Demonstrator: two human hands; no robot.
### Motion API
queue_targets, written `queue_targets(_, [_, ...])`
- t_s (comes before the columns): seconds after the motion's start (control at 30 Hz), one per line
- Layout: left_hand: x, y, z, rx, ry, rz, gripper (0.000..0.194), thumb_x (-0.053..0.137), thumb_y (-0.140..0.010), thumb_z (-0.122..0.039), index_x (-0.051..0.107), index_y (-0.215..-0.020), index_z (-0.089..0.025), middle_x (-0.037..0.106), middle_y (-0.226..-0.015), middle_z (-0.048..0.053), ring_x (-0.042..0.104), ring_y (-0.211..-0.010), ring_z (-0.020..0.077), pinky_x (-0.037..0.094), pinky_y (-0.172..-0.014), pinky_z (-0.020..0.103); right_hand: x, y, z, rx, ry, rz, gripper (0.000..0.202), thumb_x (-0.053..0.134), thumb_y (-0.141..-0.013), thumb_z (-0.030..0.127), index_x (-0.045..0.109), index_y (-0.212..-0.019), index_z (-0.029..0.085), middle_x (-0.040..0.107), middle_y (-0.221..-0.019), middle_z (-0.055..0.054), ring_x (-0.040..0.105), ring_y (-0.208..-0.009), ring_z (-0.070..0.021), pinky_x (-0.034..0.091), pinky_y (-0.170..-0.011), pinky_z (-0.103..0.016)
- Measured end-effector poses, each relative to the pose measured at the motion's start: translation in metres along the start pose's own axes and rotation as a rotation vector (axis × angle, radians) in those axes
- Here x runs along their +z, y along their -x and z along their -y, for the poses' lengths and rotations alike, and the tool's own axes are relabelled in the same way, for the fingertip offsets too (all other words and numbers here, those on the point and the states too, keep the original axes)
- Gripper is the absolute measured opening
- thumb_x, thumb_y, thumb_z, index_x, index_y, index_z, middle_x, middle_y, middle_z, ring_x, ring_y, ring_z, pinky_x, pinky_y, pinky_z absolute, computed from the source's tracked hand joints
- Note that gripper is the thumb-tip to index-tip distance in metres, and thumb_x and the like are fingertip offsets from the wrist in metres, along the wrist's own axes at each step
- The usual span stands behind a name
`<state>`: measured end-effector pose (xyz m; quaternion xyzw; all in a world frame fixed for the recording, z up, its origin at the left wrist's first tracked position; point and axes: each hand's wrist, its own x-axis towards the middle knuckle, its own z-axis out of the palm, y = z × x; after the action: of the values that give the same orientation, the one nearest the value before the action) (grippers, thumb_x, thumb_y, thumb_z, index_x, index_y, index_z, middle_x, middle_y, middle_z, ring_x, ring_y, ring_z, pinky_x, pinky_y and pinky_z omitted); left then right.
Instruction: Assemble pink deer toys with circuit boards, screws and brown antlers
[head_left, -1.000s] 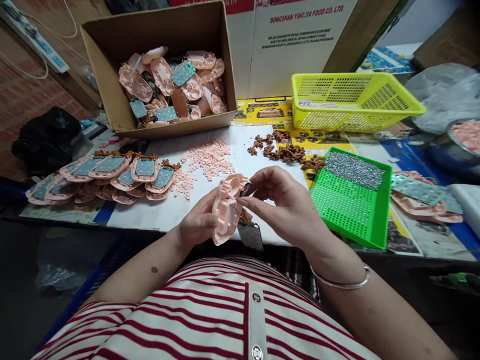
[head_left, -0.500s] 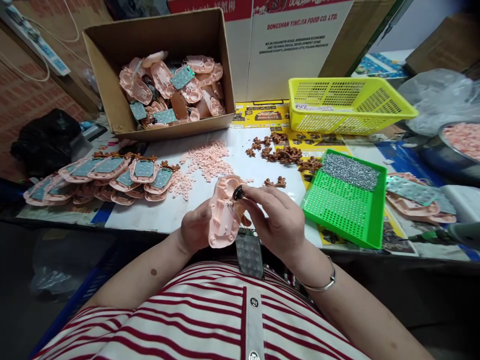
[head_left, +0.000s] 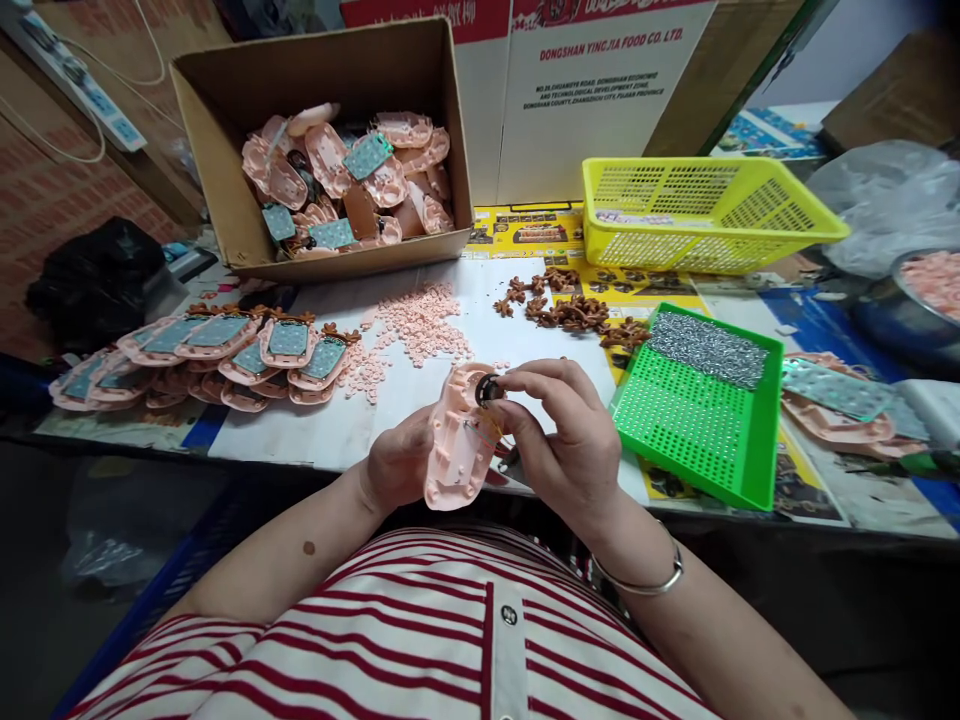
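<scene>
A pink plastic shell half [head_left: 454,450] is tilted up over the table's front edge, its hollow side towards me. My left hand [head_left: 399,455] is closed around its left side. Between the thumb and forefinger of my right hand [head_left: 562,430] is a small round black speaker [head_left: 487,389], held at the round recess in the shell's upper end. Thin wires [head_left: 491,432] run from the shell's middle towards my right palm. A dark piece partly shows below the right hand; most of it is hidden.
Pink shells with grey-blue boards [head_left: 289,340] are piled at left. Behind stands a cardboard box [head_left: 337,262] of similar shells. Small pink pieces [head_left: 424,322] and brown bow-like parts [head_left: 574,312] lie mid-table. A green tray [head_left: 675,430] holds screws; behind it is a yellow basket [head_left: 705,250].
The shell has turned to face me more and shifted slightly right. The speaker now lies closer against the recess. The board that hung below my right hand has swung mostly out of sight.
</scene>
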<state>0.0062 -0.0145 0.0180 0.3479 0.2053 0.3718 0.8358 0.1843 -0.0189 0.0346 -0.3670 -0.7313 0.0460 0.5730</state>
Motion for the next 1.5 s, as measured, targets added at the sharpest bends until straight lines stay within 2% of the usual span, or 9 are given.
queue_targets(0.2, [0.000,0.001,-0.004,-0.057,0.005,0.049,0.095,0.091,-0.059,-0.049,0.054,-0.143,-0.024,0.070,-0.087,0.005,0.069,-0.069,0.0221,0.061,-0.066,0.036,0.002,0.002,0.001,0.038,-0.034,0.005,0.011,0.066,-0.094,0.013,0.066,-0.103,0.019,0.067,-0.097,-0.005,0.066,-0.091,-0.0151,0.058,-0.080,-0.030])
queue_targets(0.37, [-0.001,-0.001,-0.003,-0.048,0.052,0.079,0.084,0.091,-0.060,-0.046,0.060,-0.135,-0.026,0.072,-0.090,0.004,0.069,-0.067,0.0206,0.063,-0.066,0.037,0.004,0.006,0.004,0.063,-0.077,-0.089,0.015,0.066,-0.094,0.013,0.067,-0.105,0.022,0.067,-0.098,-0.004,0.066,-0.093,-0.0158,0.058,-0.082,-0.031])
queue_targets(0.57, [-0.007,-0.002,0.001,-0.035,-0.044,0.006,0.067,0.084,-0.064,-0.059,0.070,-0.113,-0.014,0.073,-0.090,0.012,0.070,-0.072,0.0252,0.060,-0.066,0.037,0.005,0.011,0.003,0.038,-0.076,-0.131,0.016,0.067,-0.094,0.018,0.070,-0.108,0.025,0.067,-0.102,-0.005,0.067,-0.096,-0.0181,0.059,-0.085,-0.036])
queue_targets(0.73, [-0.008,0.001,0.001,-0.095,-0.042,0.034,0.073,0.092,-0.053,-0.055,0.069,-0.113,-0.019,0.073,-0.094,0.009,0.069,-0.070,0.0230,0.061,-0.068,0.039,0.013,0.015,0.000,0.121,-0.096,-0.123,0.013,0.067,-0.095,0.021,0.072,-0.105,0.027,0.067,-0.103,-0.004,0.067,-0.098,-0.0193,0.059,-0.085,-0.039])
queue_targets(1.07, [-0.010,0.003,0.003,-0.010,-0.120,0.044,0.074,0.090,-0.061,-0.047,0.064,-0.124,-0.019,0.071,-0.090,0.007,0.069,-0.069,0.0202,0.060,-0.065,0.032,0.006,0.015,0.013,0.061,0.204,-0.036,0.011,0.060,-0.098,0.024,0.070,-0.102,0.024,0.072,-0.105,-0.008,0.065,-0.096,-0.0230,0.050,-0.089,-0.043])
queue_targets(1.17, [-0.011,0.005,0.001,-0.060,-0.141,0.050,0.075,0.091,-0.057,-0.047,0.064,-0.120,-0.018,0.070,-0.088,0.006,0.069,-0.069,0.0212,0.061,-0.066,0.035,0.002,0.015,0.014,0.130,0.064,0.007,0.008,0.065,-0.095,0.024,0.070,-0.101,0.025,0.071,-0.110,-0.007,0.066,-0.102,-0.0224,0.052,-0.092,-0.043])
queue_targets(1.33, [-0.004,0.010,-0.003,-0.119,-0.109,0.052,0.075,0.086,-0.060,-0.039,0.063,-0.128,-0.017,0.073,-0.094,0.008,0.071,-0.074,0.0235,0.060,-0.071,0.038,0.003,0.021,0.009,0.472,-0.447,0.086,0.013,0.070,-0.089,0.025,0.063,-0.099,0.024,0.067,-0.097,-0.001,0.066,-0.091,-0.0161,0.058,-0.086,-0.036])
queue_targets(1.4, [0.003,0.011,-0.003,-0.077,-0.106,0.044,0.070,0.084,-0.063,-0.036,0.066,-0.127,-0.016,0.074,-0.103,0.011,0.072,-0.086,0.0252,0.059,-0.078,0.036,0.004,0.026,0.008,0.509,-0.479,0.062,0.024,0.071,-0.085,0.024,0.059,-0.106,0.025,0.067,-0.100,-0.001,0.067,-0.091,-0.0153,0.058,-0.086,-0.035])
queue_targets(1.5, [0.011,0.010,0.000,-0.042,-0.173,-0.040,0.058,0.083,-0.072,-0.044,0.071,-0.120,-0.013,0.074,-0.109,0.013,0.072,-0.097,0.0270,0.055,-0.083,0.033,0.007,0.033,0.010,0.432,-0.337,0.040,0.040,0.071,-0.084,0.022,0.055,-0.120,0.026,0.067,-0.111,-0.005,0.068,-0.098,-0.0176,0.058,-0.091,-0.037])
